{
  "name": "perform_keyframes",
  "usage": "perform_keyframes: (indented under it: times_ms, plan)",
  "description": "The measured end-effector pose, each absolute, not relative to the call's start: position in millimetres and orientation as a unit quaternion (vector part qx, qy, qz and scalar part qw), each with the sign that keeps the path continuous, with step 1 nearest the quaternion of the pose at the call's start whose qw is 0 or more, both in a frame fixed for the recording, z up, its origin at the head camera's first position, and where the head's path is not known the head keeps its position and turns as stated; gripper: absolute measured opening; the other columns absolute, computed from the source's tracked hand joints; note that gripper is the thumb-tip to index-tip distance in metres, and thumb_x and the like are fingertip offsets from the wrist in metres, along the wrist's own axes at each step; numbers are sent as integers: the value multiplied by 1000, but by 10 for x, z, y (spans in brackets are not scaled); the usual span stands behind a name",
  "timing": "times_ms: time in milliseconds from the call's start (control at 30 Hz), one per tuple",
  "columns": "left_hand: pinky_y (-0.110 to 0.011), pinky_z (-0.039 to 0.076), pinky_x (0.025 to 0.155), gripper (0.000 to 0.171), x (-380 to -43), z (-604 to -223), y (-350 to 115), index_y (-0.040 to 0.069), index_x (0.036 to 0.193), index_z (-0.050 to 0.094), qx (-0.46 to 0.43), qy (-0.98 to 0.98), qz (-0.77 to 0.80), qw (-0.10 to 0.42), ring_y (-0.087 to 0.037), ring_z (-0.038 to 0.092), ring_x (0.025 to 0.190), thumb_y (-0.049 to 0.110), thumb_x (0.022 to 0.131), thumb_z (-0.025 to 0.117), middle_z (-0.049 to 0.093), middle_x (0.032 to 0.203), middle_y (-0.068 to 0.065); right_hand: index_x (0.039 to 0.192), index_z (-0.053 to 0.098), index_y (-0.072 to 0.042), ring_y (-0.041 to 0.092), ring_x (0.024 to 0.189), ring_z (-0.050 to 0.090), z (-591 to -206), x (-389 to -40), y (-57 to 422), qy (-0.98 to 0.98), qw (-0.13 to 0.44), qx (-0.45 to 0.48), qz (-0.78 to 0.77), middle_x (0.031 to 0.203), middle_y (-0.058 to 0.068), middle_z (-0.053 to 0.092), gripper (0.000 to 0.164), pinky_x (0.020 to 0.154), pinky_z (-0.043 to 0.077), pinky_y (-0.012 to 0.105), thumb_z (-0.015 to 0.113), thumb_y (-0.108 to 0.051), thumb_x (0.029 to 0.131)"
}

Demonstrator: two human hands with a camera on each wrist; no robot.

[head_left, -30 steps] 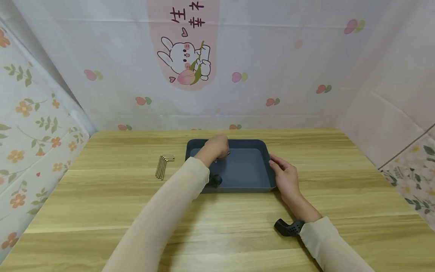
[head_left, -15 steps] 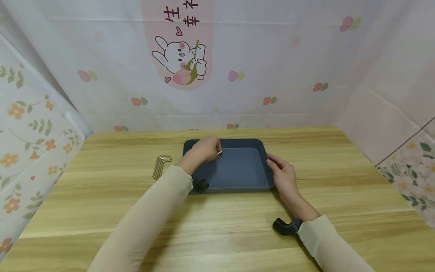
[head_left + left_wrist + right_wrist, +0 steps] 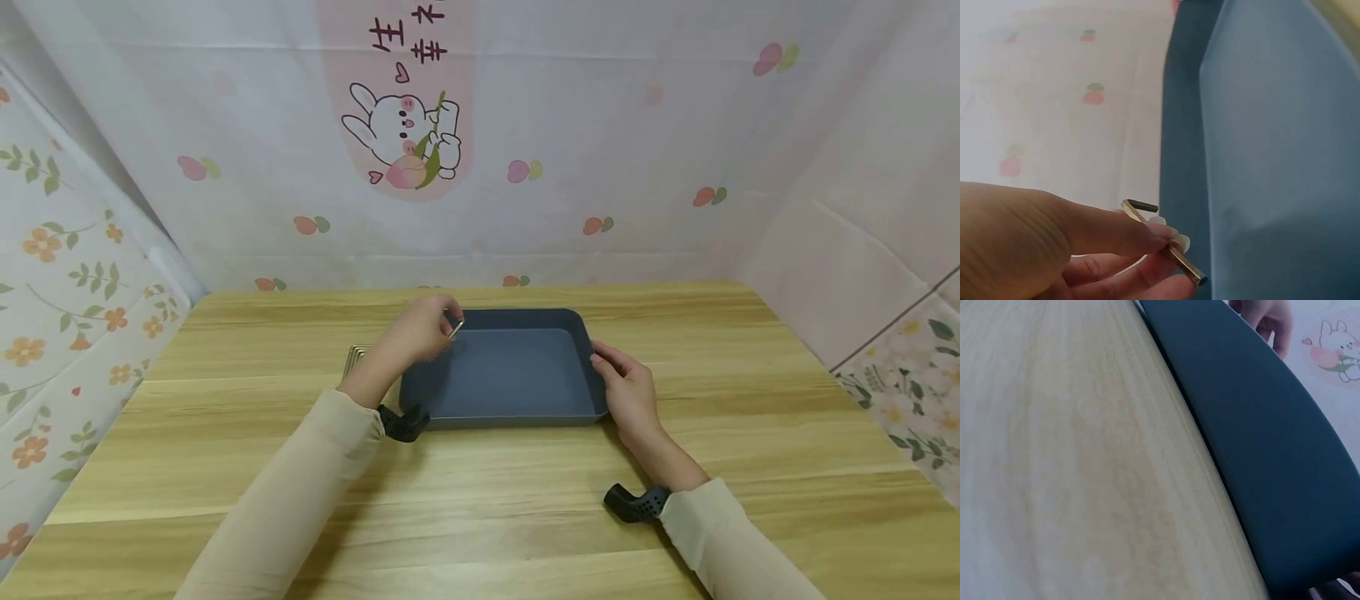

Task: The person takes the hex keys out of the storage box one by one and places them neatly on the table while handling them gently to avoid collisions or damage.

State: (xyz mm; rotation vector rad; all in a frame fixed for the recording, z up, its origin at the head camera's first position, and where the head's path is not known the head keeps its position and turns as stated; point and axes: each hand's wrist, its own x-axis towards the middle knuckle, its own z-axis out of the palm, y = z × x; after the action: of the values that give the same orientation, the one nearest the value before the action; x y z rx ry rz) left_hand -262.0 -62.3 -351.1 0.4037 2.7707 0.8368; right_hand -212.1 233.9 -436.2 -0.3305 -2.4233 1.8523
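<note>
Between thumb and fingertips my left hand pinches a brass-coloured hex key, held over the left back part of a blue-grey rectangular tray. In the left wrist view the key's short bent end points away past the thumb, and its other end sticks out below the fingers. My right hand holds the tray's right side, with the thumb at the rim and the fingers along the outer wall. More hex keys lie on the table left of the tray, partly hidden behind my left wrist.
The tray sits on a wood-grain table. A patterned cloth hangs behind the table's back edge, with more cloth at both sides. Each wrist wears a black camera mount, such as the right mount.
My left hand has moved left and up from low inside the tray, bringing the hex key with it. The right hand and the tray have stayed in place.
</note>
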Motion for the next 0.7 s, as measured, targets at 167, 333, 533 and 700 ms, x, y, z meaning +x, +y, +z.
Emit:
perform_keyframes:
  times_ms: [167,333,533,700]
  plan:
    - [-28,43,62,41,-2509,-3463,-742,4,130,61,154,929,320,102,-23,57,81,-11,92,55,66,102,-16,145,56,-9,17,137,48,-4369,-2123,2338,-789,41,-108,603,150,9,55,41,94,39,8,53,-22,106]
    - [-31,52,70,41,-2429,-3496,-849,4,132,60,157,929,324,91,-27,64,92,-8,93,58,67,110,-21,145,56,-9,17,138,48,-4370,-2123,2342,-788,40,-109,604,150,9,55,41,93,39,8,53,-22,106]
    - [-32,53,71,41,-2352,-3570,-1044,5,134,58,142,926,345,63,-29,66,91,-6,95,56,64,111,-20,145,56,-9,16,135,48,-4376,-2125,2338,-787,42,-108,606,150,9,55,41,92,40,8,53,-22,106]
    - [-31,53,69,43,-2283,-3593,-1194,5,137,56,129,918,372,49,-30,69,92,-5,96,52,64,115,-21,145,56,-9,16,134,48,-4378,-2126,2340,-788,42,-109,605,149,9,55,41,92,40,8,53,-22,106]
